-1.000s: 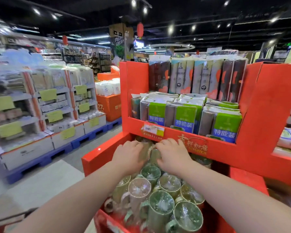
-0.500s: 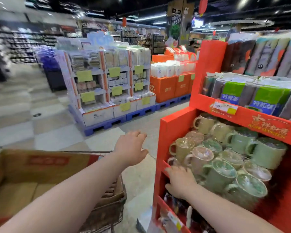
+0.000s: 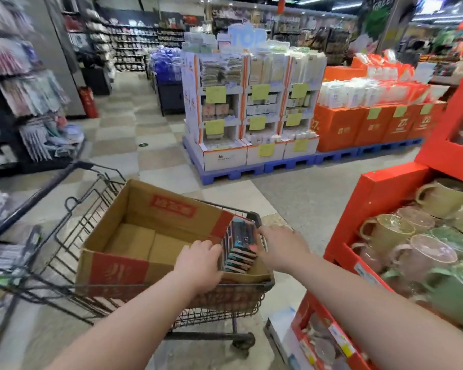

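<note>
Holding a stack of small packs (image 3: 239, 247) in the cardboard box (image 3: 134, 209) in our cart (image 3: 72, 231), we press it from both sides. Our left hand (image 3: 198, 265) curls round it; our right hand (image 3: 281, 248) lies flat.

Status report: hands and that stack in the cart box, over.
Left hand on stack of packs, grip unclear. Right hand open at its right side. Stack sits in cardboard box corner. Nothing blocking.

Perhaps "TOP" on topper (image 3: 247, 36) — "27." on orange boxes (image 3: 337, 128).
</note>
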A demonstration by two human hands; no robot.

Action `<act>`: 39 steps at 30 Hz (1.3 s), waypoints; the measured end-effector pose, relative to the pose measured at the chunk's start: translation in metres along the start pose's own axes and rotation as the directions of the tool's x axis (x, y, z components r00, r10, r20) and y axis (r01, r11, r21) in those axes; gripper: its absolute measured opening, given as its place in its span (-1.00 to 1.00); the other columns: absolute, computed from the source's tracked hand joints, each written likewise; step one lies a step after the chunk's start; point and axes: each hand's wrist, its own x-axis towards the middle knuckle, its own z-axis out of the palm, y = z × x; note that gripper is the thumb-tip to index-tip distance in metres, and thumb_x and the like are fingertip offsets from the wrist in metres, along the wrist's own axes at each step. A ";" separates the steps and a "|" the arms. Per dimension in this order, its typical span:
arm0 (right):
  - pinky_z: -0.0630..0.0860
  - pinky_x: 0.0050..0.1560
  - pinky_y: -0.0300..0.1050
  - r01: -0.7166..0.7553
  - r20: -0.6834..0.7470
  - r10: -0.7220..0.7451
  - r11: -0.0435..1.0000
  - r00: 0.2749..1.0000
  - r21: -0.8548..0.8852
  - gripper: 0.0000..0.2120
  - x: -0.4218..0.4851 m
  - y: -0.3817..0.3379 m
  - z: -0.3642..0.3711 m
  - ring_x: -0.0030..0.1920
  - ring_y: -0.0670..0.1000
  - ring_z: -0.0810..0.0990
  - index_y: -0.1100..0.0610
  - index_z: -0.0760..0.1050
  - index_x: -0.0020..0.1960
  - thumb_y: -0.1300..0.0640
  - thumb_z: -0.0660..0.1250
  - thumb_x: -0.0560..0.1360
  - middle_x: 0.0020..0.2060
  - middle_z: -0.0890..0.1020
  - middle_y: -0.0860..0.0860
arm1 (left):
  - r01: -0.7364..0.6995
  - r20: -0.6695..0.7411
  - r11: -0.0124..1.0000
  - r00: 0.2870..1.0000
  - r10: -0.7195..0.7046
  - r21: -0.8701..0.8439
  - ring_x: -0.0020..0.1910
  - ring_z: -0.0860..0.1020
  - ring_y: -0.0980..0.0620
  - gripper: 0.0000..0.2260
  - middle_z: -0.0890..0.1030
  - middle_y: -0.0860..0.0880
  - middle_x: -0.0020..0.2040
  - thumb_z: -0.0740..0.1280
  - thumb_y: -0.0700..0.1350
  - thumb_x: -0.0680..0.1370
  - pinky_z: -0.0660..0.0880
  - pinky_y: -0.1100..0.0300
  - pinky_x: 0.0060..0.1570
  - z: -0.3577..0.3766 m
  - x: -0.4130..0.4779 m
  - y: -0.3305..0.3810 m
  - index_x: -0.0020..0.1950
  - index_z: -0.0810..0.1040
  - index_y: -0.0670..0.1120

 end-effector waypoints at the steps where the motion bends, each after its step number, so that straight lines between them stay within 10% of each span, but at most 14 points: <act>1: 0.33 0.30 0.09 0.010 -0.012 -0.010 1.000 1.000 0.006 -0.55 0.009 -0.004 -0.006 0.32 0.13 0.43 0.00 0.32 0.36 -0.11 0.25 0.52 0.30 0.47 0.05 | 0.011 0.022 1.000 1.000 -0.011 -0.003 0.38 0.33 -0.10 -0.48 0.38 -0.05 0.41 0.23 0.11 0.55 0.32 -0.03 0.35 0.005 0.001 -0.005 0.48 0.26 -0.01; 24: 0.40 0.17 0.03 0.105 0.198 -0.114 0.993 0.973 0.055 -0.62 0.208 0.089 0.065 0.23 0.12 0.49 0.00 0.37 0.28 -0.06 0.27 0.50 0.22 0.51 0.03 | 0.132 0.116 0.991 0.985 -0.127 -0.036 0.37 0.34 -0.04 -0.54 0.40 -0.01 0.38 0.22 0.08 0.56 0.32 0.02 0.34 0.010 0.193 0.001 0.43 0.30 0.00; 39: 0.48 0.03 -0.01 -0.184 0.418 0.079 0.959 0.905 0.217 -0.73 0.272 0.083 0.157 0.11 0.14 0.52 0.07 0.40 0.20 -0.02 0.18 0.56 0.11 0.52 0.08 | 0.003 0.219 0.995 0.976 0.019 -0.100 0.38 0.35 -0.05 -0.46 0.37 -0.04 0.41 0.23 0.15 0.54 0.36 0.03 0.31 0.051 0.321 -0.067 0.48 0.25 -0.01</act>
